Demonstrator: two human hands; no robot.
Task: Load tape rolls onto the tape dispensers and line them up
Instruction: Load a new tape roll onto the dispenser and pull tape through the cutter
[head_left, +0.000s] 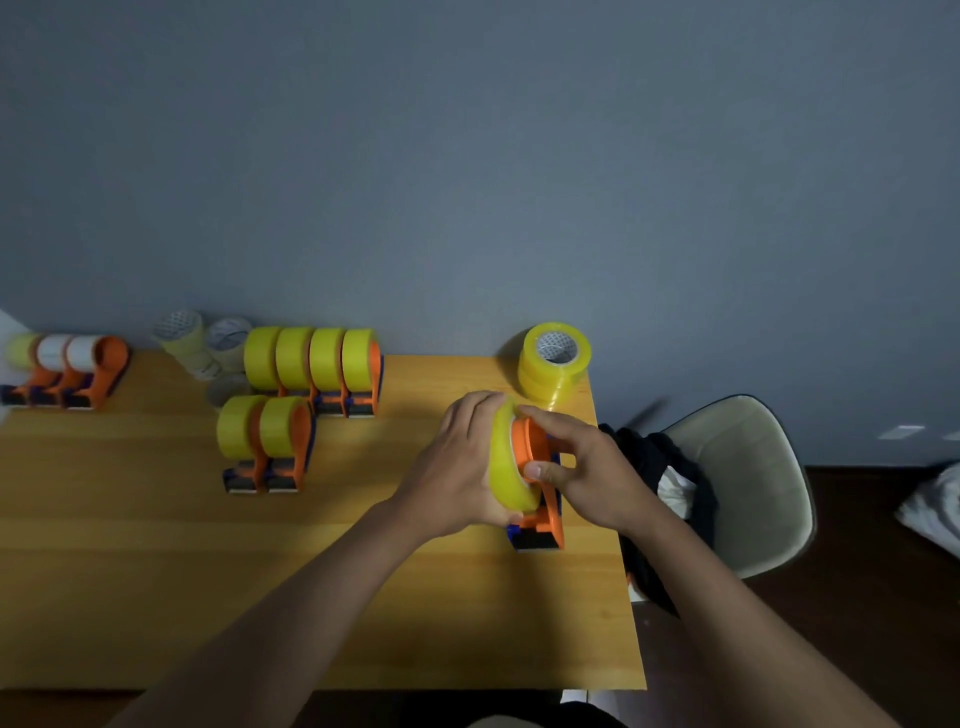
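Near the table's (156, 597) right edge, the left hand (457, 462) cups the yellow tape roll (506, 467), pressing it sideways onto the orange tape dispenser (540, 499); the right hand (582, 467), its grip pinching the hub, braces it against that push.

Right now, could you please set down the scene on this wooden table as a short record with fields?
left hand: left hand grips the yellow tape roll
right hand: right hand holds the orange plastic tape dispenser
roll state: roll sits against the dispenser's orange hub
front pair: two loaded dispensers side by side
back row: four loaded dispensers by the wall
spare rolls: stack of yellow rolls at the table's far right corner
surface: wooden table
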